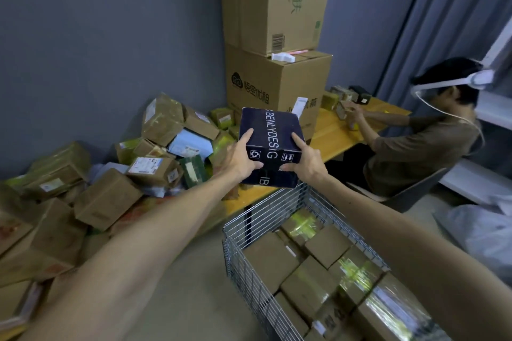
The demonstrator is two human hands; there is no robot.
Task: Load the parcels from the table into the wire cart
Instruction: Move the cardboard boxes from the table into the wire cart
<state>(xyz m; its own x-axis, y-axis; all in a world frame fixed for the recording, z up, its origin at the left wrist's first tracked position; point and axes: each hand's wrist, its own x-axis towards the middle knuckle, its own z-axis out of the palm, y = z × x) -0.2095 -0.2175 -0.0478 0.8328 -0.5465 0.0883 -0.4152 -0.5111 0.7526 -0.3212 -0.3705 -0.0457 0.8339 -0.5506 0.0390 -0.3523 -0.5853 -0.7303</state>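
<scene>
Right now a dark navy cardboard box with white lettering [270, 135] is held in the air, above the far corner of the silver wire cart [243, 227] and just in front of the yellow wooden table [329, 130]. The left hand [238, 160] grips its near left edge and the right hand [304, 160] its near right edge (thumbs lie on top, fingers curl against the near face). Inside the cart lie brown cardboard parcels [313, 271], some under glossy tape. To the left sits a heap of brown taped boxes [108, 196]. At the table's far end is a seated person in a brown shirt [415, 144].
</scene>
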